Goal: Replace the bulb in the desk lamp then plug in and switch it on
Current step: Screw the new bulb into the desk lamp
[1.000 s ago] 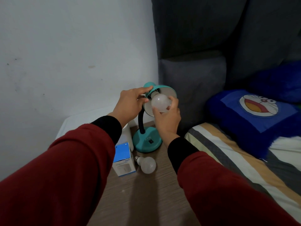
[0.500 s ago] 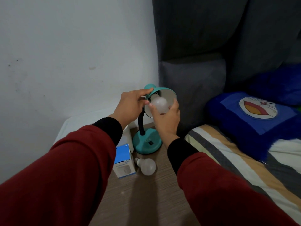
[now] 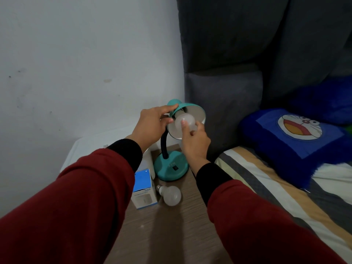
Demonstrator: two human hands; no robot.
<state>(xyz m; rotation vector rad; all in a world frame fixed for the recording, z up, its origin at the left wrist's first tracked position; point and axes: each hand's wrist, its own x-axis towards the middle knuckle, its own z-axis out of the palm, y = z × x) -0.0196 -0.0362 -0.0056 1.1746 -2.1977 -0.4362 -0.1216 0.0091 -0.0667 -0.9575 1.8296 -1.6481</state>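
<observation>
Here I see a brown wood-grain bedside table (image 3: 171,235) set against a pale, scuffed wall (image 3: 76,54), with a dark grey padded headboard (image 3: 228,54) beside it. My left hand (image 3: 150,124) grips the teal desk lamp (image 3: 171,168) at its shade (image 3: 192,108). My right hand (image 3: 194,141) pinches the frosted bulb (image 3: 183,121) sitting in the shade's mouth. On the table, an old bulb (image 3: 171,195) lies just beside a blue and white box (image 3: 143,189), near the lamp's base. A striped bedsheet (image 3: 285,187) and blue cartoon pillow (image 3: 297,134) fill the right.
</observation>
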